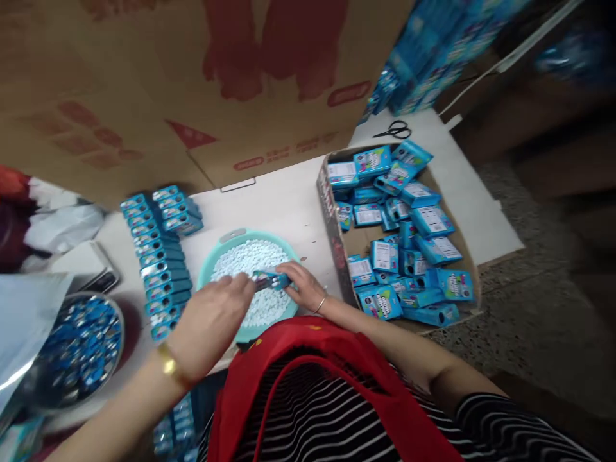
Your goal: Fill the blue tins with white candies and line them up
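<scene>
Blue box (271,280) betw both hands (212,321), over basin (212,263).

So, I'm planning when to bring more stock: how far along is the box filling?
Looks roughly midway. Done: two rows of small blue boxes stand lined up left of the teal basin. In hand: left hand and right hand hold one blue box over the basin's white tablets. Left: many loose boxes in the cardboard carton, plenty of tablets.
</scene>
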`<move>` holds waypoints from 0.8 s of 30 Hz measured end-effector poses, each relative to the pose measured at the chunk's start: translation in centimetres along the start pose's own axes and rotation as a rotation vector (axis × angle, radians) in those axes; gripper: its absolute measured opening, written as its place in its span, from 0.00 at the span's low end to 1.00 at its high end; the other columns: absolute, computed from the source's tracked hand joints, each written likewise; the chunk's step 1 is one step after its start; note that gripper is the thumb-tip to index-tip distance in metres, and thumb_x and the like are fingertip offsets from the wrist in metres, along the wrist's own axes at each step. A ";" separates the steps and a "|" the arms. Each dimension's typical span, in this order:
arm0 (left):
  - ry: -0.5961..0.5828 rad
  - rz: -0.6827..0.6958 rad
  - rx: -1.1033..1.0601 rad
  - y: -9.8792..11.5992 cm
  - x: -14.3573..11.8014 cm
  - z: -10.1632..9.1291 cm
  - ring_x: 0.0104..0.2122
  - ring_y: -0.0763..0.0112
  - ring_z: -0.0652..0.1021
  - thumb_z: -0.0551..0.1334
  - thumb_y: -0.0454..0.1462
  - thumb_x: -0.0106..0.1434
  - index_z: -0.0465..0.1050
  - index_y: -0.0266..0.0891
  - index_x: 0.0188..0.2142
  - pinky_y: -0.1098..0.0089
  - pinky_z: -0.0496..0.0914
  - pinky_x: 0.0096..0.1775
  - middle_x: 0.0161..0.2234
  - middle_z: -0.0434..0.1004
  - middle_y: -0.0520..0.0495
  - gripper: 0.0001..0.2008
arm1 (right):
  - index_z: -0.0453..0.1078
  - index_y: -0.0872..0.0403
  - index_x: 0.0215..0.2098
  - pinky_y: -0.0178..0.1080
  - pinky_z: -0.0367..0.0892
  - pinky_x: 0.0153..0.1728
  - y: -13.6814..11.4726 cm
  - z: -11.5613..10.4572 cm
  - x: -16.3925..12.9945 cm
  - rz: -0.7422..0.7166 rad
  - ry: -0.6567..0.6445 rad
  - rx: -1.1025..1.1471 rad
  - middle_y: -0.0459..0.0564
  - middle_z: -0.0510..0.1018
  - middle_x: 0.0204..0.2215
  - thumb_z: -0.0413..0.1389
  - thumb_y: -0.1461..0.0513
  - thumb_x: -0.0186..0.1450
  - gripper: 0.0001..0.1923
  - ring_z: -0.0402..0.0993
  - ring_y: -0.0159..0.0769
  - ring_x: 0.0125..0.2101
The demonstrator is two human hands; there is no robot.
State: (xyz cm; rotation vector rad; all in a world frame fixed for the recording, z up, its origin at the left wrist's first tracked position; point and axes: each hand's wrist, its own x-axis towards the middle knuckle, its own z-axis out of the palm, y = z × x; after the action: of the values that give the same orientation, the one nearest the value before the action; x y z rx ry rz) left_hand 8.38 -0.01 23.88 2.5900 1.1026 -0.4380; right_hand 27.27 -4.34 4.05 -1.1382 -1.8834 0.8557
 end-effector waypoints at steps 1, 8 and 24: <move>0.043 0.025 -0.045 -0.9 -0.1 0.2 0.32 0.64 0.75 0.49 0.30 0.64 0.69 0.40 0.40 0.64 0.72 0.33 0.35 0.73 0.44 0.12 | 0.62 0.53 0.54 0.55 0.60 0.58 0.0 0.0 0.2 -0.007 -0.003 0.024 0.56 0.73 0.47 0.50 0.70 0.58 0.24 0.68 0.43 0.51; 0.282 0.174 -0.291 -5.1 3.2 6.3 0.43 0.60 0.78 0.58 0.44 0.63 0.65 0.43 0.49 0.62 0.75 0.41 0.46 0.75 0.42 0.16 | 0.62 0.55 0.53 0.49 0.61 0.58 -1.2 -0.3 2.2 -0.065 -0.030 0.100 0.55 0.74 0.46 0.53 0.65 0.62 0.20 0.70 0.39 0.50; 0.434 -0.428 -0.168 -21.1 5.2 9.1 0.43 0.56 0.75 0.54 0.47 0.63 0.67 0.45 0.47 0.60 0.72 0.43 0.44 0.69 0.44 0.16 | 0.60 0.61 0.51 0.46 0.69 0.41 17.8 -13.5 6.4 1.159 0.339 -0.334 0.63 0.78 0.36 0.62 0.53 0.56 0.31 0.77 0.50 0.40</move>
State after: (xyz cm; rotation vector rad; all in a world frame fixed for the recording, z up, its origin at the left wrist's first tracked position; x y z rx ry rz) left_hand -5.13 13.86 10.49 2.3503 1.7646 0.1427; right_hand 43.99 10.36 -2.53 -2.4779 -0.9857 0.8276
